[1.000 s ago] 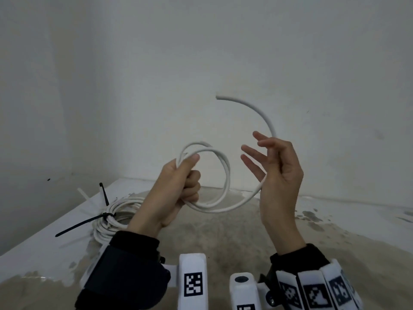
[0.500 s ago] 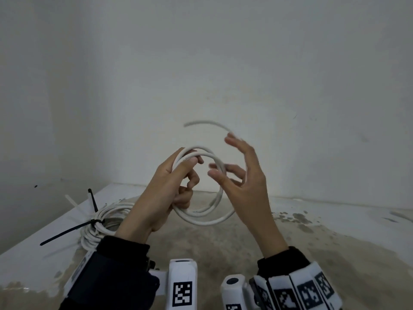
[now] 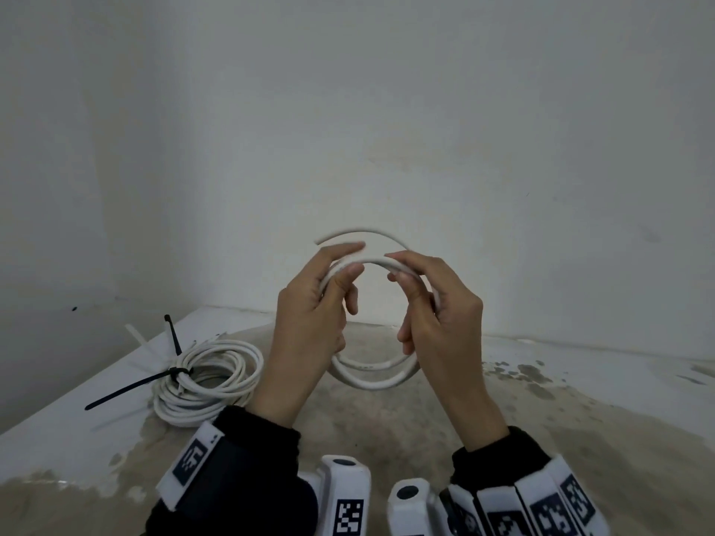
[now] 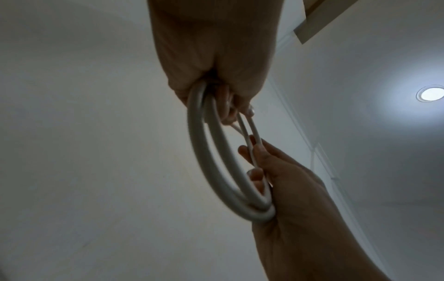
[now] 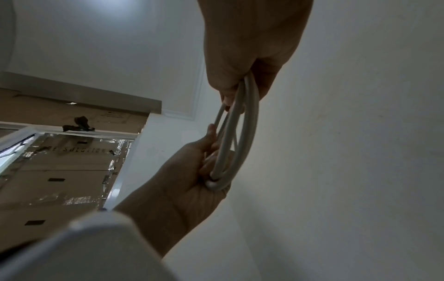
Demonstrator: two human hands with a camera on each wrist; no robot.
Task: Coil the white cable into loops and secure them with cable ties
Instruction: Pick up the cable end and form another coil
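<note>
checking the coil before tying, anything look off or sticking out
One thing: the cable's free end arcs loose above the white cable coil, not tucked in. The left hand and right hand grip the loops on either side; no tie is on them.

both forearms are wearing black sleeves ending at the wrists. white blocky wrist units are sitting on each cuff, carrying black-and-white square marker tags. left hand and right hand are going bare, ungloved.

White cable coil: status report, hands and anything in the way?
Left hand and right hand both grip the white cable coil, held above the table. Free end sticks out on top, no tie on. Tied bundle lies left, clear.
</note>
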